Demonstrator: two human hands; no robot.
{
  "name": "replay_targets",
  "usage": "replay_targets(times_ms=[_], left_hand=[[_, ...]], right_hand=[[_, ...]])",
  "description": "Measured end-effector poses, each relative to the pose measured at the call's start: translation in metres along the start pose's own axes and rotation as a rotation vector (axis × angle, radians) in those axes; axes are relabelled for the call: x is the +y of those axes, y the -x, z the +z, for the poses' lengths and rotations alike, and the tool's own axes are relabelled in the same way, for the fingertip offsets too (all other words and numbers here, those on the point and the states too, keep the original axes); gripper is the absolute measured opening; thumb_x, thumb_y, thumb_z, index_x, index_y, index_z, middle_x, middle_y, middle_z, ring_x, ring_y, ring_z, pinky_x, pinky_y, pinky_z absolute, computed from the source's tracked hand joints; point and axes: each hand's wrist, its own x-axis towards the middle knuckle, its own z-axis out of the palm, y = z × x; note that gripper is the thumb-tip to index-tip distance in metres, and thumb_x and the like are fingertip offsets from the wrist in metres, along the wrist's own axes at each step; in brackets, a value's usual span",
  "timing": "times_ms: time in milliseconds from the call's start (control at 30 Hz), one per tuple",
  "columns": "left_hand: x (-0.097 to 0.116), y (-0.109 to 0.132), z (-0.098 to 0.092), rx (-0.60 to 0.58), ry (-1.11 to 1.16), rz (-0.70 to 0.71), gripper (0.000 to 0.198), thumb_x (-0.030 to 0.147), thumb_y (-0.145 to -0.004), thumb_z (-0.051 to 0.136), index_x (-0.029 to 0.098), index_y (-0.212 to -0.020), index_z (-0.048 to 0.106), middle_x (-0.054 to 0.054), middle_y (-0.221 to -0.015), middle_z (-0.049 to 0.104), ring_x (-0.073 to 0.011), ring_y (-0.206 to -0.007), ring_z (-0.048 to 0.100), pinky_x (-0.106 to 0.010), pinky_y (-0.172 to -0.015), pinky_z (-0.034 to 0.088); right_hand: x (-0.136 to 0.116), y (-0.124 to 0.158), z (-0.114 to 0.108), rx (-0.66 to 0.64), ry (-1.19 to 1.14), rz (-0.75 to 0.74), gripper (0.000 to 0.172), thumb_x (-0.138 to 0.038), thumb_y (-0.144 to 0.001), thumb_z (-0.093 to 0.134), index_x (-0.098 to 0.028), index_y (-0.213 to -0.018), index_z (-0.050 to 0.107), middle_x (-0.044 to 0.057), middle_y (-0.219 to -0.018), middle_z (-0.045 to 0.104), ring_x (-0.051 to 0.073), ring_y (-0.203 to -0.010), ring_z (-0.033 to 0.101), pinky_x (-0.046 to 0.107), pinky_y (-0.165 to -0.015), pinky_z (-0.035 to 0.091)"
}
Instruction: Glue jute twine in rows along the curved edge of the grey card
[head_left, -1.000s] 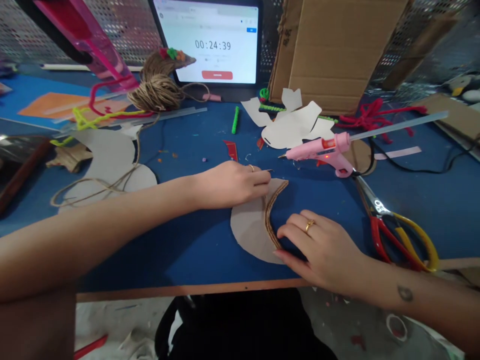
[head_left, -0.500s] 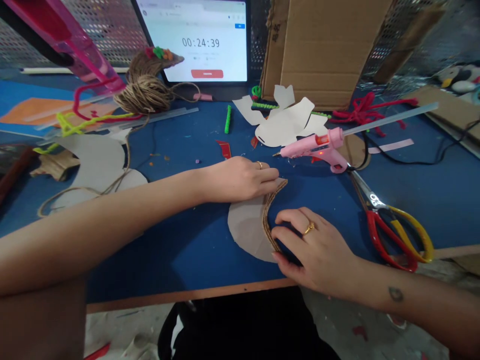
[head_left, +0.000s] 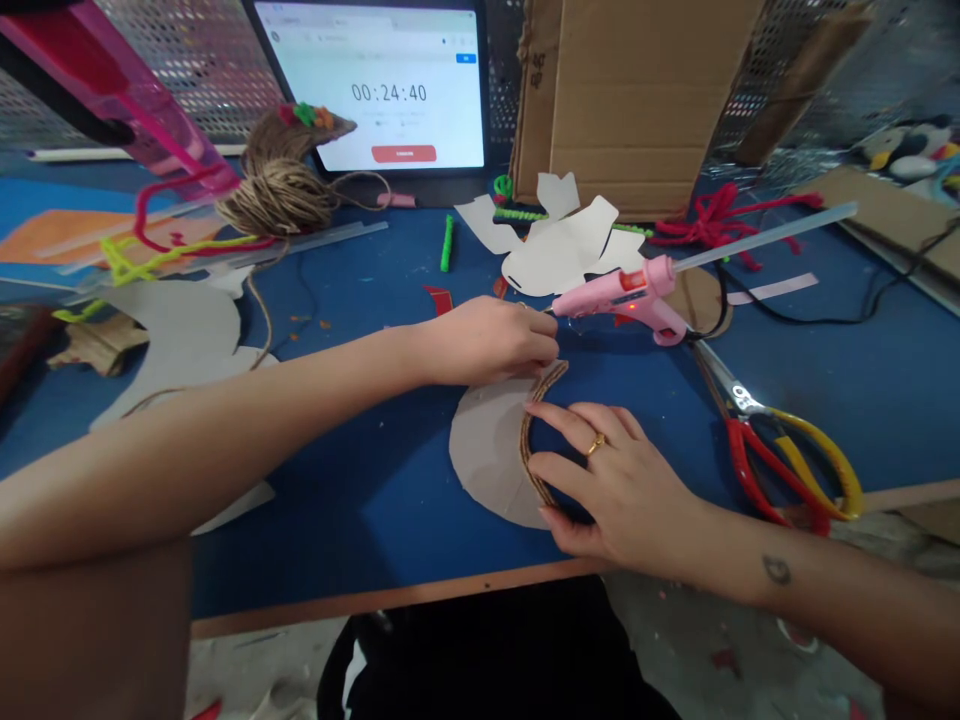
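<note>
**Work piece:** one corrugated cardboard strip (head_left: 525, 440), bent into an arc and standing on its edge along the curved rim of a grey card piece (head_left: 487, 450). Both lie right of centre on the blue work table (head_left: 360, 560), towards its near edge.

**Left hand** (head_left: 487, 342): fingers pressed together and curled at the strip's far end. Whether they pinch it cannot be told, as the hand's back hides the tips.

**Right hand** (head_left: 615, 480): fingers spread, inside the arc, with the tips at the strip's inner face. The placing reads as bracing, with one hand at the end and the other along the bend, so the strip appears held on edge against the card.

**Nearby, far right:** a pink hot glue gun (head_left: 622, 295) lying on its side with a glue stick in its back, nozzle just beside the left fingers (a tight spot for that hand). Red-and-yellow scissors (head_left: 780, 465) lie right of the right hand, well within reach.

**Far side:** white card cut-outs (head_left: 559, 250), a ball of jute twine (head_left: 274, 195), and a tablet (head_left: 367, 85) showing a timer.

**Open room:** a band of blue surface lies between the work piece and the wooden table edge (head_left: 375, 607).
</note>
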Motion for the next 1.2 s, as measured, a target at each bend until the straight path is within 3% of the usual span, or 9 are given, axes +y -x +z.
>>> replay_targets(times_ms=[200, 467, 867, 1200], left_hand=[[0.002, -0.001, 0.003, 0.066, -0.111, 0.045, 0.016, 0.019, -0.091, 0.049, 0.015, -0.081, 0.061, -0.003, -0.084, 0.061, -0.0125, -0.065, 0.056, -0.025, -0.048, 0.031], [0.001, -0.001, 0.003, 0.062, -0.242, 0.143, 0.019, 0.014, -0.092, 0.042, 0.017, -0.090, 0.061, -0.003, -0.085, 0.061, -0.0131, -0.065, 0.057, -0.026, -0.049, 0.037], [-0.002, -0.009, 0.012, 0.220, -0.410, 0.280, 0.026, 0.011, -0.093, 0.037, 0.016, -0.079, 0.059, -0.001, -0.071, 0.057, -0.0116, -0.059, 0.053, -0.025, -0.049, 0.039], [-0.003, -0.017, 0.008, 0.101, -0.267, 0.172, 0.024, 0.009, -0.090, 0.040, 0.016, -0.083, 0.062, -0.003, -0.081, 0.061, -0.0124, -0.061, 0.055, -0.026, -0.048, 0.037]], right_hand=[[0.002, 0.000, 0.001, 0.018, 0.005, -0.026, 0.018, -0.034, -0.077, 0.057, -0.025, -0.092, 0.059, 0.012, -0.134, 0.050, 0.030, -0.111, 0.042, 0.045, -0.086, 0.037], [0.005, -0.002, 0.001, 0.006, -0.098, -0.068, 0.018, -0.027, -0.076, 0.057, -0.019, -0.092, 0.060, 0.018, -0.132, 0.045, 0.031, -0.120, 0.042, 0.045, -0.098, 0.037], [0.007, -0.003, 0.003, 0.000, -0.146, -0.102, 0.022, -0.026, -0.076, 0.056, -0.016, -0.095, 0.059, 0.023, -0.131, 0.042, 0.034, -0.123, 0.042, 0.047, -0.103, 0.037], [0.007, -0.003, 0.003, 0.015, -0.129, -0.116, 0.021, -0.026, -0.077, 0.056, -0.016, -0.095, 0.059, 0.023, -0.132, 0.043, 0.034, -0.123, 0.042, 0.050, -0.102, 0.037]])
